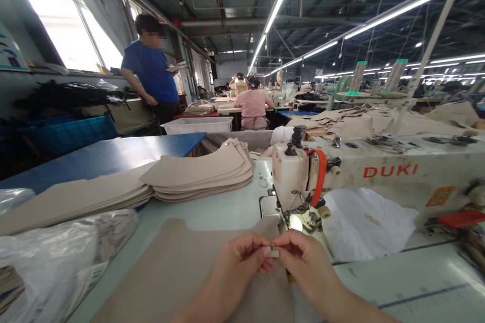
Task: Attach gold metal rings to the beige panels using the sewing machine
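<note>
My left hand point(235, 262) and my right hand point(305, 261) meet in front of me, fingertips pinched together on a small pale label or tag point(273, 251). They hover over a flat beige fabric piece point(182, 272) that lies on the pale sewing table point(417, 272). Just beyond the fingers stands the needle area point(303, 217) of a white sewing machine point(379, 171) marked DUKI.
Stacks of cut beige pieces point(197, 171) lie at the left, plastic-wrapped bundles point(56, 257) at the near left. A white cloth point(364, 222) sits under the machine arm. A person in blue point(151, 70) stands at the back left; a seated person in pink point(253, 106) works further off.
</note>
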`<action>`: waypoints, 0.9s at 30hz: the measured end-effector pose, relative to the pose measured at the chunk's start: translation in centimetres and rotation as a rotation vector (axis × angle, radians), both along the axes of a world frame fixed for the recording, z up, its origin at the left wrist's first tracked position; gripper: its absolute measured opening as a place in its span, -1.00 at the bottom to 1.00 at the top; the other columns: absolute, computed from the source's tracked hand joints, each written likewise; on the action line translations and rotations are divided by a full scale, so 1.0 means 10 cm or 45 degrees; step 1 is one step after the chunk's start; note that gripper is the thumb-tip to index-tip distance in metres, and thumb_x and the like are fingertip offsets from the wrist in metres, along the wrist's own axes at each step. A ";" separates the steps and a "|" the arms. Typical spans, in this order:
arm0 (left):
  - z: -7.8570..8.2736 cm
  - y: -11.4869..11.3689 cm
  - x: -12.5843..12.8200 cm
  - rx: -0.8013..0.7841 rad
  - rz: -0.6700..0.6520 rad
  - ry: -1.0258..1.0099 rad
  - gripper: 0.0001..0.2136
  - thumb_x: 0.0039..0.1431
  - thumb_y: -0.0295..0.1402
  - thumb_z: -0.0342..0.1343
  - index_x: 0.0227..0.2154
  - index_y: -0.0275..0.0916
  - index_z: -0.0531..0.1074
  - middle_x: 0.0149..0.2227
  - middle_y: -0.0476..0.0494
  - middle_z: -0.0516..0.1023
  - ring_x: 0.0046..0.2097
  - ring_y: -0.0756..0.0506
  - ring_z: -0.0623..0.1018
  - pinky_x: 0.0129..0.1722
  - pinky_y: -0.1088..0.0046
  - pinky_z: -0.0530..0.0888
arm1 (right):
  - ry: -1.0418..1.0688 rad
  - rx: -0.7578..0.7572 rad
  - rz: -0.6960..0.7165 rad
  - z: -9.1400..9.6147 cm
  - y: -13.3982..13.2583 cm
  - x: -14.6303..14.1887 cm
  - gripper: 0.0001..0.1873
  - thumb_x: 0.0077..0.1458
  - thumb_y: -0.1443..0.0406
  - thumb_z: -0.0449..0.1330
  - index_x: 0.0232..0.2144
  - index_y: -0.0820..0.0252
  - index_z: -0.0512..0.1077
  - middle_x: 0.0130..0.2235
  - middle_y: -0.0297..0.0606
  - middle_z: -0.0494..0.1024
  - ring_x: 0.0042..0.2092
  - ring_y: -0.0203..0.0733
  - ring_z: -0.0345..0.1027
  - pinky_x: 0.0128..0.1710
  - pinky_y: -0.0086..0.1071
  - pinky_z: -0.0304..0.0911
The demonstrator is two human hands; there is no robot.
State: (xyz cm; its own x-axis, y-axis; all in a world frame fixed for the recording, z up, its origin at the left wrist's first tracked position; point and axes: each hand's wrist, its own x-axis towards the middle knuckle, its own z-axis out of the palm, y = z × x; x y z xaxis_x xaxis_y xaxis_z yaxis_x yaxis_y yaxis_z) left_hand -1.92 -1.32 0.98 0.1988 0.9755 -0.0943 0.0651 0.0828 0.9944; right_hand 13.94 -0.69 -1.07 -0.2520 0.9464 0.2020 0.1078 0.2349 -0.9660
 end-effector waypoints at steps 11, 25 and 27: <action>-0.01 0.01 -0.02 0.128 0.230 0.088 -0.85 -0.14 -0.27 0.21 -0.49 -0.20 0.42 -0.56 0.02 0.54 -0.44 -0.06 0.51 -0.38 0.47 0.40 | -0.004 -0.125 -0.092 -0.01 0.01 -0.01 -0.92 -0.05 0.32 0.11 -0.51 0.23 0.36 -0.51 -0.36 0.41 -0.45 -0.32 0.28 -0.45 -0.49 0.16; -0.02 -0.09 -0.02 0.424 0.235 0.641 -0.88 0.08 -0.33 0.07 -0.53 -0.17 0.41 -0.57 0.06 0.52 -0.49 -0.03 0.50 -0.45 0.52 0.35 | -0.045 -0.005 -0.135 0.00 0.00 -0.04 -0.96 -0.05 0.35 0.10 -0.52 0.21 0.31 -0.47 -0.35 0.39 -0.41 -0.31 0.29 -0.41 -0.48 0.20; -0.03 -0.10 -0.03 0.448 0.211 0.659 -0.88 0.10 -0.32 0.06 -0.51 -0.16 0.42 -0.55 0.06 0.53 -0.48 -0.03 0.50 -0.44 0.52 0.35 | -0.033 0.064 -0.139 0.00 0.01 -0.04 -0.95 -0.05 0.37 0.09 -0.53 0.21 0.29 -0.41 -0.31 0.42 -0.35 -0.29 0.31 -0.34 -0.46 0.23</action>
